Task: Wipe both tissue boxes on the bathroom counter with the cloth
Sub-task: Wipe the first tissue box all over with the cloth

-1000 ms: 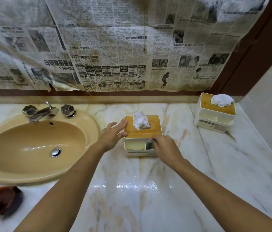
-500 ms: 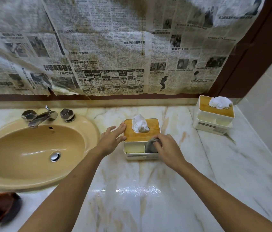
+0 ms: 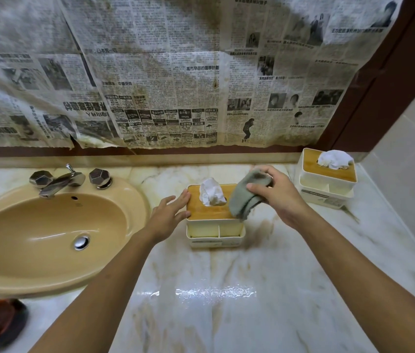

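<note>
The right hand [image 3: 281,200] grips a grey-green cloth [image 3: 243,200] — its loose end hangs over the 3 o'clock edge of the near tissue box [image 3: 209,214]. The left hand [image 3: 168,216], fingers straight, rests on that box's 9 o'clock side; the far tissue box [image 3: 328,183] stands at its 2 o'clock.

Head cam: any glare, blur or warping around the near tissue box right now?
Head view: a glare streak on the counter in front of the near tissue box; the cloth in the right hand is slightly motion-smeared; wide-angle distortion bows the frame edges.
</note>
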### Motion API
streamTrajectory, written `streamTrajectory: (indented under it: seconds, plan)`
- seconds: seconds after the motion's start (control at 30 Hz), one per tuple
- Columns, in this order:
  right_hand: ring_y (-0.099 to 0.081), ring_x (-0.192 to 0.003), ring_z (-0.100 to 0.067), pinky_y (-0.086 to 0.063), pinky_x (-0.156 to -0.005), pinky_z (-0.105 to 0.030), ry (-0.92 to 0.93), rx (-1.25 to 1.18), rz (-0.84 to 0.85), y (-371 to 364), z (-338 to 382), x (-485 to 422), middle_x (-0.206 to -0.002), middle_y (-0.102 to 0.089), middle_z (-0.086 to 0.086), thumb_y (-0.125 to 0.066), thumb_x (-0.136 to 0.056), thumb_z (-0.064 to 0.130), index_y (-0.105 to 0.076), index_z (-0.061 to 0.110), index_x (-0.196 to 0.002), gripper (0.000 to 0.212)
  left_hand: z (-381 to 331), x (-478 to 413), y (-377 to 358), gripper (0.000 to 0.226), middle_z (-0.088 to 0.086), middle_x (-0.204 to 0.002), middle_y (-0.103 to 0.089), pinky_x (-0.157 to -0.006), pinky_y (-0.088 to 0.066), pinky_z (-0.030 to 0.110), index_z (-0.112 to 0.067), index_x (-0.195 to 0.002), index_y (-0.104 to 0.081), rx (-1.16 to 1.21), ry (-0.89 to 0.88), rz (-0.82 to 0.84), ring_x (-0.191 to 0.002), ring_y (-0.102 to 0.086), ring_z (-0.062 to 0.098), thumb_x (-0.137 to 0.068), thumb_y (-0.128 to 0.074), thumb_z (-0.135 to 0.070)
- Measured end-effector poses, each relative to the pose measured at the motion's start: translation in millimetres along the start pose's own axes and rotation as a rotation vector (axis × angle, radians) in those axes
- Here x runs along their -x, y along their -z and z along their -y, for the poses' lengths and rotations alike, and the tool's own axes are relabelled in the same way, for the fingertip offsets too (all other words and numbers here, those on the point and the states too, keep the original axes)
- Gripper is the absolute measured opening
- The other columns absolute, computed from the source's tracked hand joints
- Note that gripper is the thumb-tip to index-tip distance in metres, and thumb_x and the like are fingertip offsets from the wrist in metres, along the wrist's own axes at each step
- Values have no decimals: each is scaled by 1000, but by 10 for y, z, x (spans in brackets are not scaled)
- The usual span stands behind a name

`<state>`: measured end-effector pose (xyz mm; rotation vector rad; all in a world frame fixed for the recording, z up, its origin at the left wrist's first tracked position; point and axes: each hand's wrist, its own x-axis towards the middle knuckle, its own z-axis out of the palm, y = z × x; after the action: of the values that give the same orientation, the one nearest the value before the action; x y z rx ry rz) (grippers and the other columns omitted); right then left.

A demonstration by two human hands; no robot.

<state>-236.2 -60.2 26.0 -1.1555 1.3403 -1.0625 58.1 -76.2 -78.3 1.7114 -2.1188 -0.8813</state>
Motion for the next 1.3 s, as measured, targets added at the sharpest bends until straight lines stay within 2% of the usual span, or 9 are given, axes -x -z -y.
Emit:
streamTrajectory:
  seconds: [0.17,0.3,0.57,0.67,0.77,0.93,1.07,1.17,1.3]
  plan:
    - [-63,-79,-20,-52,-54,-28,-177,15,-50,-10,-15,42,-94,-67,-10,-70,-90,21,-63,12,-113,25,13,-3,-9,56,-36,-150,-14,-119,-18,44,-39,-153,-23,8,-1,-3,-145,-18,12,-102,-45,-39]
    - [-65,-92,-18,-55,-77,-28,-388,-261,149,53,-197,84,-106,-66,-13,-66,-89,3,-61,6,-119,30,18,1,-17,56,-35,-152,-14,-118,-17,42,-40,-153,-22,5,4,-1,-145,-18,11,-102,-44,-40]
    - [-70,-94,-22,-56,-85,-37,-79,-246,-51,22,-222,76,-100,-74,-11,-73,-84,6,-68,6,-107,23,6,12,-12,56,-30,-156,-17,-119,-18,44,-41,-153,-22,25,7,-2,-146,-17,11,-102,-45,-39]
    - [-65,-95,-15,-56,-82,-33,235,9,-80,-33,-242,-5,-98,-69,-3,-67,-86,-2,-64,13,-99,20,-1,17,-10,56,-28,-158,-18,-119,-17,43,-40,-153,-22,35,12,-1,-146,-17,10,-102,-46,-39]
    - [-62,-104,-12,-50,-87,-24,438,401,36,-82,-374,1,-106,-67,4,-58,-78,-15,-59,20,-95,39,6,16,-15,56,-28,-157,-20,-119,-17,43,-41,-152,-24,61,11,-10,-145,-18,10,-102,-47,-38]
    - [-48,-113,-20,-45,-92,-39,490,1034,153,-150,-853,131,-124,-59,9,-63,-73,13,-57,24,-98,28,20,17,-6,54,-32,-155,-22,-119,-19,44,-42,-151,-26,99,10,-18,-143,-19,7,-101,-48,-37]
    - [-38,-114,-14,-38,-92,-33,500,1086,93,-250,-910,140,-126,-45,10,-53,-83,54,-52,27,-103,34,-14,3,-7,56,-24,-153,-31,-119,-21,47,-42,-150,-32,167,26,-86,-143,-20,8,-99,-55,-34]
    - [-39,-122,-21,-42,-95,-36,476,1137,22,-336,-983,69,-142,-39,0,-41,-95,44,-49,22,-122,36,-35,-30,28,67,1,-155,-28,-119,-22,49,-48,-150,-27,236,101,-91,-147,-15,15,-94,-61,-38]
    - [-21,-145,-25,-34,-108,-40,357,1209,61,-405,-1043,-19,-164,-14,-4,-12,-99,40,-18,15,-155,62,-95,-40,86,66,6,-161,-16,-120,-19,50,-48,-150,-23,209,145,12,-151,-9,19,-95,-58,-42]
